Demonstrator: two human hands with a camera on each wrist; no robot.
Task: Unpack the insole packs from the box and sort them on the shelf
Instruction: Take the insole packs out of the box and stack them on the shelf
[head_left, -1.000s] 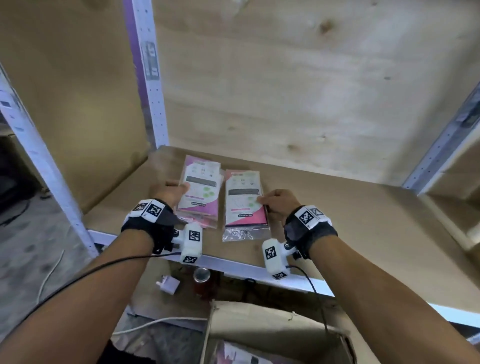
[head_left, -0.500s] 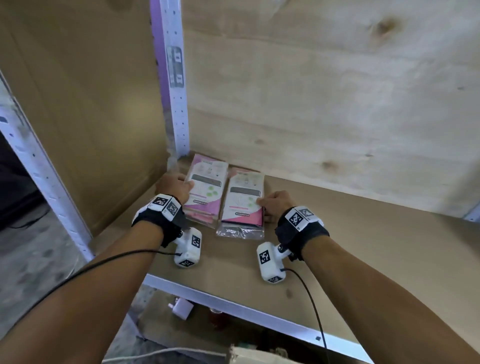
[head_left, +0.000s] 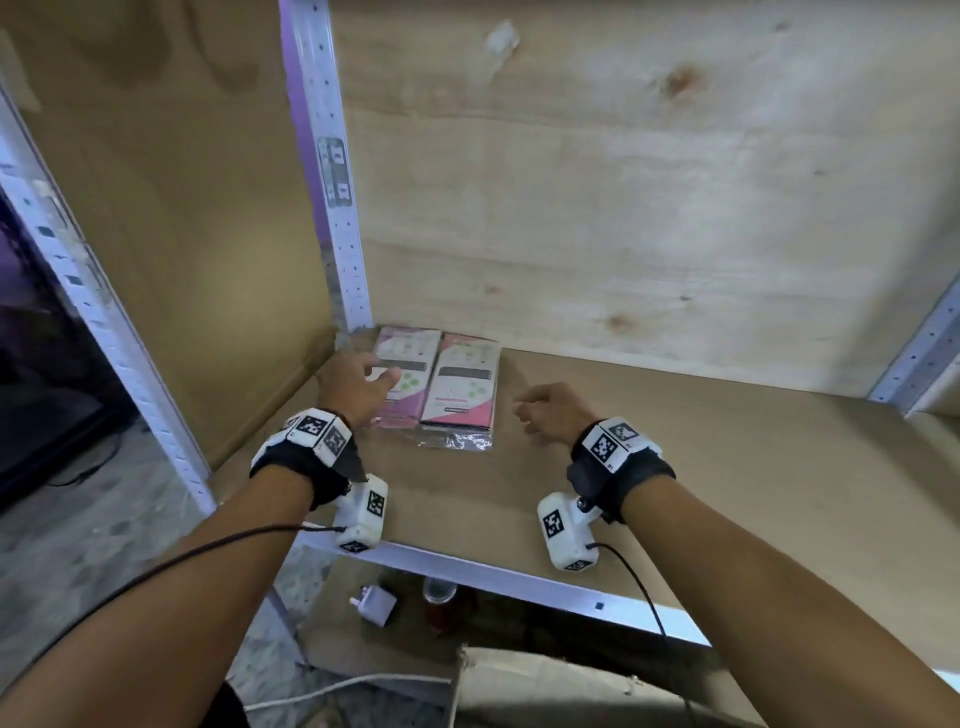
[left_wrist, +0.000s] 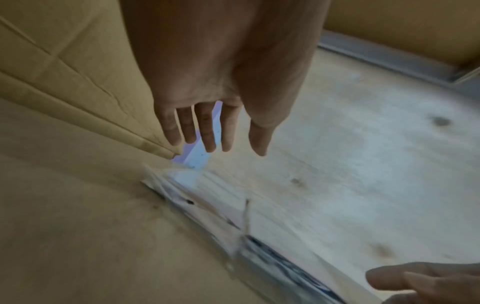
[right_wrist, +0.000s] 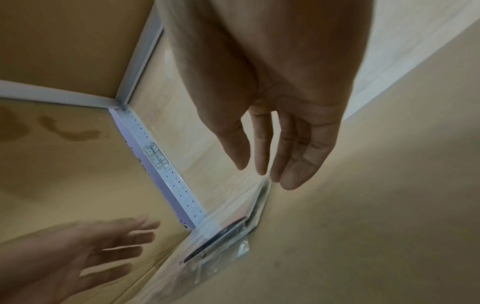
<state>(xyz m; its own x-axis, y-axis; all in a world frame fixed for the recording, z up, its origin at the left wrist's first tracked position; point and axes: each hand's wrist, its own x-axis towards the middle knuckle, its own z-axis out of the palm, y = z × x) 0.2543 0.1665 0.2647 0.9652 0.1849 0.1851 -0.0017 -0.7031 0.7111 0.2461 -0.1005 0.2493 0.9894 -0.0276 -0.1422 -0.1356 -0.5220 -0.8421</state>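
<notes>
The shelf holds two insole packs at its eleven o'clock back corner. Left hand hovers spread over them; right hand, relaxed and empty, at three o'clock. Packs look light, slippery, floppy: pinch the long edges.

The packs lie side by side in the shelf's back left corner, hemmed by the post, side wall and back wall. Right of the packs and in front of them the shelf board lies bare up to its front rail.
</notes>
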